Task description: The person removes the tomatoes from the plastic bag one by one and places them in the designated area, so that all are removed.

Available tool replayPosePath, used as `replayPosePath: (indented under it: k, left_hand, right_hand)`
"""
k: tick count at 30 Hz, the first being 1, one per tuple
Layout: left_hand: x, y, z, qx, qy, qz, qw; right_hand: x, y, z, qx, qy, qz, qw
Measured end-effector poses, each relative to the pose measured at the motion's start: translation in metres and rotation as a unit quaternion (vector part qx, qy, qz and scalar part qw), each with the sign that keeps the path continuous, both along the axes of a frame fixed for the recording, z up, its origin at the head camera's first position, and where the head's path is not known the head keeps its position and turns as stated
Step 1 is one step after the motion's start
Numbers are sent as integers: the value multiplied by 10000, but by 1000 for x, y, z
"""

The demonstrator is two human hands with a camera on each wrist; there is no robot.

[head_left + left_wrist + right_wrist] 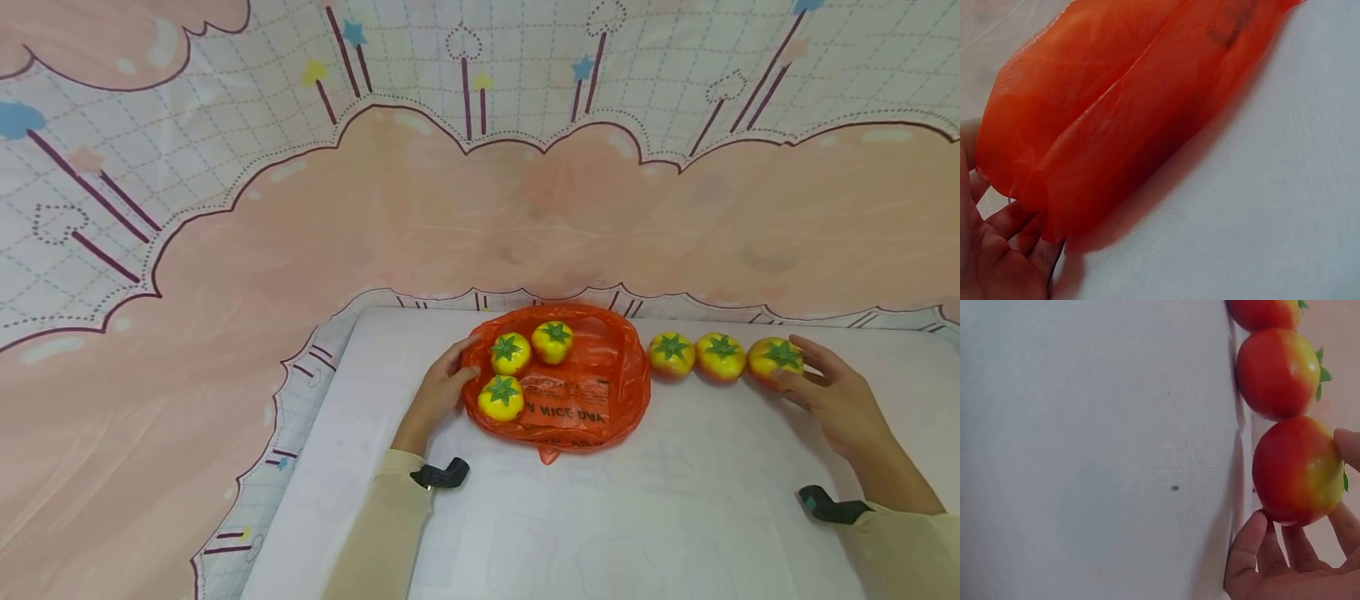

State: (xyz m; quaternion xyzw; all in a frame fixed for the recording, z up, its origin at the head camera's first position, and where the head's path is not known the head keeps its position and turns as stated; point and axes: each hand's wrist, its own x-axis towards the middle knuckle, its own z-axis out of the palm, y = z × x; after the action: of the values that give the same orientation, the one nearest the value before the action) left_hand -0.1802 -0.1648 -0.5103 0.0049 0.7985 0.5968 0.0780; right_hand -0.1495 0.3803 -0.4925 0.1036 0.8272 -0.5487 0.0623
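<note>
An orange-red plastic bag (592,354) lies spread with its mouth open upward, printed letters showing on its inside. Three red-and-yellow tomatoes with green leaf tops sit in its left part, one of them a front tomato (501,400). My left hand (433,400) pinches the bag's left rim between thumb and fingers; in the left wrist view the bag's folds (1116,125) hide part of the fingers. To the right of the bag, three more tomatoes stand in a row. My right hand (847,408) holds the rightmost tomato (1297,472), thumb and fingers around its side.
The row's middle tomato (721,358) and left tomato (672,357) stand close together, the left one beside the bag's right rim. All this is on a white table (637,525). A patterned cloth (525,217) hangs behind. Each wrist wears a black band piece (442,473).
</note>
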Motion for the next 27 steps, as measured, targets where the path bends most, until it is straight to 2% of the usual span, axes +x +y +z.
replayPosePath:
  k: [14,27]
  left_hand:
    - [-1,0,0,-64,-71,32,9999]
    - [0,0,1,7,-105,25,9999]
  right_hand:
    - [-2,2,2,670,-341,146,9971]
    - [-2,1,6,787,-503,385,9949]
